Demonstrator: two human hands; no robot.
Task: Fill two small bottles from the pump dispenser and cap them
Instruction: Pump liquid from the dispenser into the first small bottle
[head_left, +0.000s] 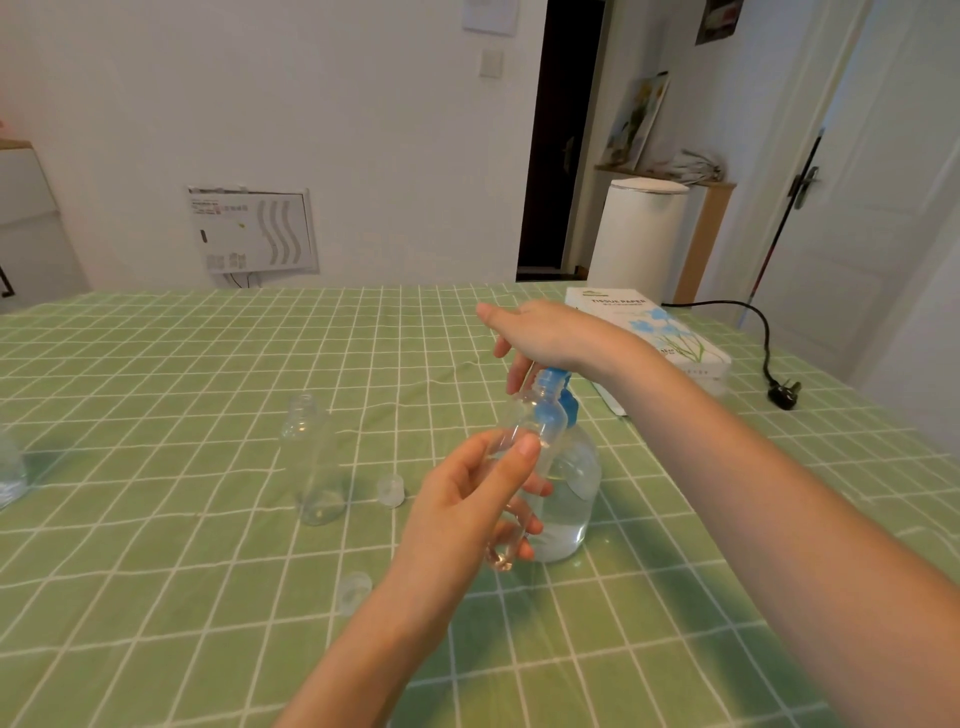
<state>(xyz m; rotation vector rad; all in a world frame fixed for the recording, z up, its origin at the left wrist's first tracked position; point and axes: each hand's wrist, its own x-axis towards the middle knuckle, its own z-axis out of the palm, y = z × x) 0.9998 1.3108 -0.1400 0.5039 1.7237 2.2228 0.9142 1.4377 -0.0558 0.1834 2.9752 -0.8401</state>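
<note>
Left hand (462, 499) grips the tilted small bottle (532, 415) at the pump dispenser (571, 478) spout, while right hand (540, 332), apparently with fingers relaxed, rests on its blue pump head (550, 376), mid-worktop (208, 364).

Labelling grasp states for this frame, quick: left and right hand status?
Left hand: grip closed around the small bottle, held tilted.
Right hand: open, fingers relaxed, palm resting on top of the pump dispenser.

Home room: checked tablecloth (156, 364), tissue box (649, 322) (door (857, 208) behind)
</note>
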